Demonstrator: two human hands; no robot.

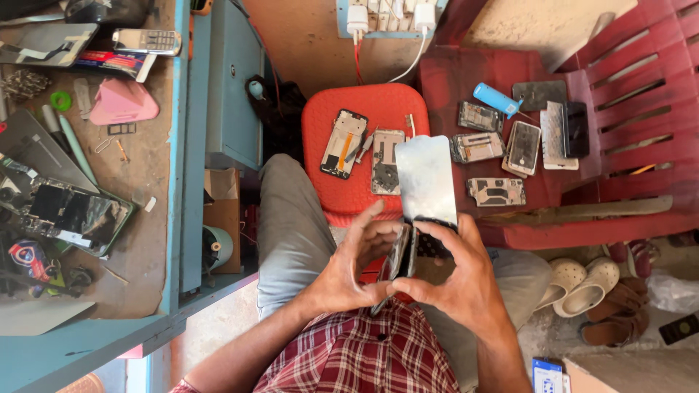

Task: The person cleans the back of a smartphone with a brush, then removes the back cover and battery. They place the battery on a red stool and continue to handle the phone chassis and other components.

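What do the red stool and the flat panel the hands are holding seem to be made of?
The red stool looks like moulded plastic: uniform colour, rounded corners, a soft dull sheen. The flat panel, held by the left hand and right hand, looks like glass, probably a phone screen: thin, smooth and mirror-glossy, reflecting pale light. A glossy plastic layer cannot be ruled out.

A blue-edged worktop fills the left of the frame, a red stool and red plastic chair stand above centre and right on a sunlit concrete floor.
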